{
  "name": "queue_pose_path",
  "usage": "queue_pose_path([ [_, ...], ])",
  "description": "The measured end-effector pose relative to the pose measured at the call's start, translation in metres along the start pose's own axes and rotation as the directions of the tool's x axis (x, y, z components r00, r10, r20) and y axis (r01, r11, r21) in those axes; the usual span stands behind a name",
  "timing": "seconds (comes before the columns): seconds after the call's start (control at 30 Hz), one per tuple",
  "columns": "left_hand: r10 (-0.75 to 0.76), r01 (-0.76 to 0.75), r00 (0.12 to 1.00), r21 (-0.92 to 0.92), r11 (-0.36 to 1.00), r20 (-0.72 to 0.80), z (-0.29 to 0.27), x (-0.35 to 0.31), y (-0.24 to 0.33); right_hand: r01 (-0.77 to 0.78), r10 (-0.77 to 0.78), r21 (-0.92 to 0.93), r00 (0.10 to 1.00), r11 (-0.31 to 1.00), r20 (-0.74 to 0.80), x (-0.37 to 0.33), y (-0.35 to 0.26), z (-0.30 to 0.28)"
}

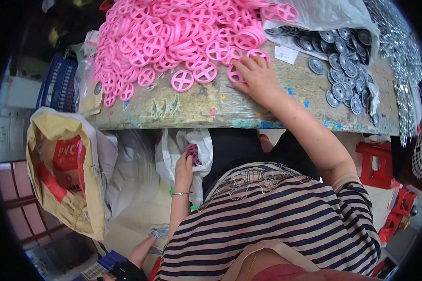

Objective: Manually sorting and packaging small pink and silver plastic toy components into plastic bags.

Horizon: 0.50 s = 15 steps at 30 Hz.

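A large heap of pink plastic wheels [183, 35] with crossed spokes covers the far left and middle of the worktable. At its near edge my right hand [258, 80] lies over a pink wheel [235, 74], fingers apart and thumb on the near side. Below the table's front edge, my left hand [184, 169] is closed at the mouth of a white plastic bag [166, 157]. Darker-looking pink wheels [192, 153] show at its fingertips; how many it grips is hidden. Two loose pink wheels [182, 80] lie left of my right hand.
Grey round discs [344, 77] spill from a clear plastic bag [323, 16] at the right. Silver tinsel strands [401, 70] hang over the right end. A big paper sack [96, 187] stands open at the left. Red stools [376, 161] and other people's limbs [139, 253] are nearby.
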<state>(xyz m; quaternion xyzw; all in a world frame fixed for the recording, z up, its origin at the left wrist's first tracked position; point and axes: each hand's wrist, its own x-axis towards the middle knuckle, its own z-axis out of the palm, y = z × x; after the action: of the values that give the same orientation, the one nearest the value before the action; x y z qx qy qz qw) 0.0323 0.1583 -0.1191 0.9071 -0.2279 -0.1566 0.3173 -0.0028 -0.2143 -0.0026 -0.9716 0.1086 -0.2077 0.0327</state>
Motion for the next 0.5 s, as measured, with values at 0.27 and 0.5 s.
queue_pose_path([
  [0.27, -0.007, -0.119, 0.927, -0.312, 0.943, -0.375, -0.024, 0.016, 0.068, -0.077, 0.121, 0.262, 0.98, 0.962, -0.156, -0.005, 0.011, -0.038],
  [0.5, 0.314, -0.225, 0.949, -0.745, 0.628, -0.021, 0.009, 0.045, 0.204, 0.118, -0.136, 0.576, 0.991, 0.809, -0.012, -0.069, -0.048, -0.071],
])
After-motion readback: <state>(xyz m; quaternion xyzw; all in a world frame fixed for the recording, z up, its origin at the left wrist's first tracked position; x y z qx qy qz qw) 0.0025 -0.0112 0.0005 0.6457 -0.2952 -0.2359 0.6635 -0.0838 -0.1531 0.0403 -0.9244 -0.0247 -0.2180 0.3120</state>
